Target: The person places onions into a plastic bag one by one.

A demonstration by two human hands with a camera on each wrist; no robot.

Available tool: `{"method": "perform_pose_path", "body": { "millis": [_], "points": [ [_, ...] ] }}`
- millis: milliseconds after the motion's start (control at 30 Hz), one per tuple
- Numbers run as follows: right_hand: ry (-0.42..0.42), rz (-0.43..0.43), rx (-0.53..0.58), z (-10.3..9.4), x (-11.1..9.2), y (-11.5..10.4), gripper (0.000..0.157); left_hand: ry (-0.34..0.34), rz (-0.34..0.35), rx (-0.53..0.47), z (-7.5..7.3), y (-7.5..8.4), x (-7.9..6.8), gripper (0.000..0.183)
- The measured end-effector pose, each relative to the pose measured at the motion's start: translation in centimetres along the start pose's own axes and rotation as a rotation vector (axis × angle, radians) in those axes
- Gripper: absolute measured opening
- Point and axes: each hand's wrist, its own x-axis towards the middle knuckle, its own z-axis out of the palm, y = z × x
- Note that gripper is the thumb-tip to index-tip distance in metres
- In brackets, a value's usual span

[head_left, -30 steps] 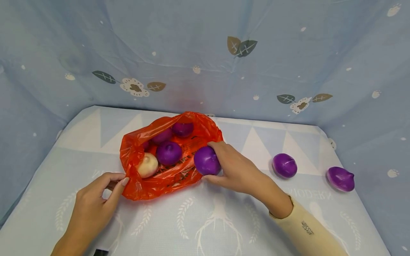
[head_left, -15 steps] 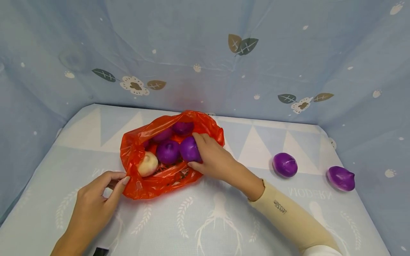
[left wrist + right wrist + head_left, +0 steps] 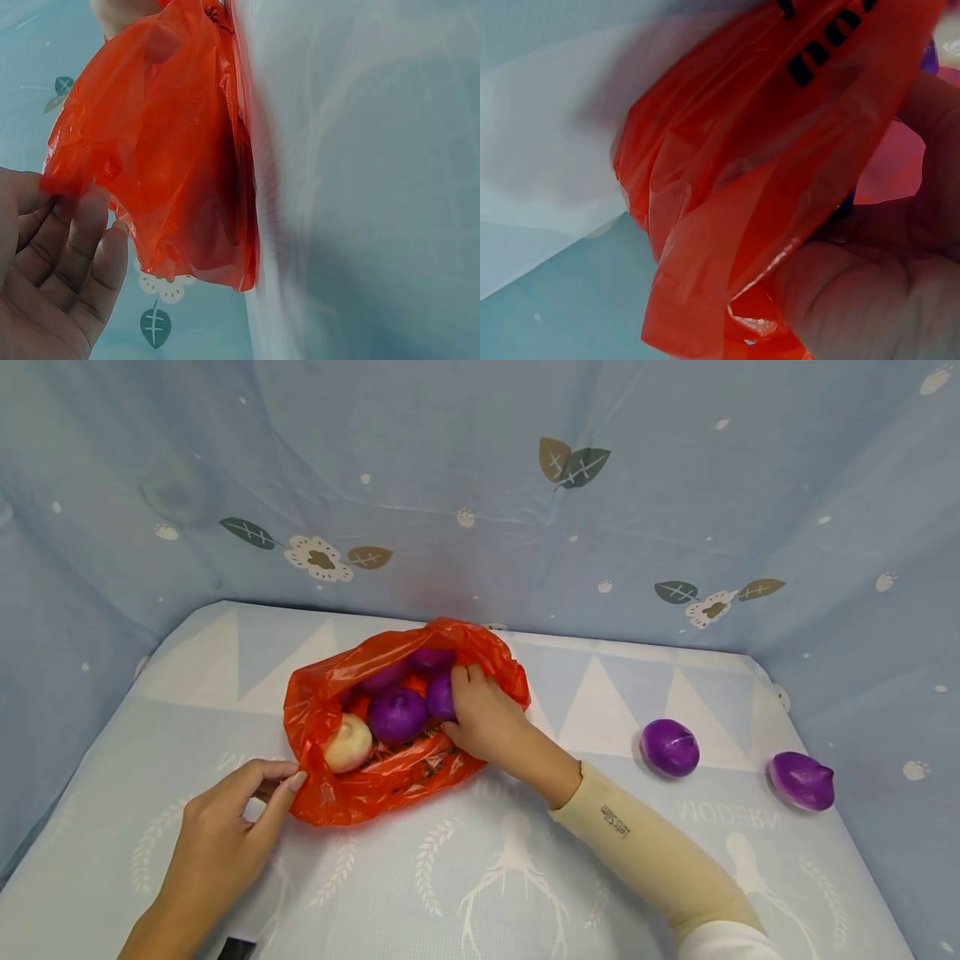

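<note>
Left hand pinches red bag at its near-left rim, apparently to steady the mouth; right hand grips purple onion (partly hidden) inside the bag.

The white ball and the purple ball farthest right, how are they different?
The white ball is creamy pale; the far-right ball is deep purple. The white ball sits inside the red bag; the far-right ball lies on the table, its tip pointing right. Both are roundish.
</note>
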Motion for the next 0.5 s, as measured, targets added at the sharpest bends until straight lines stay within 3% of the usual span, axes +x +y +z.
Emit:
{"method": "perform_pose_path", "body": {
  "millis": [500],
  "points": [
    [-0.024, 0.035, 0.002, 0.53, 0.75, 0.14, 0.064, -0.009, -0.01, 0.025, 0.08, -0.03, -0.12, 0.031]
  ]
}}
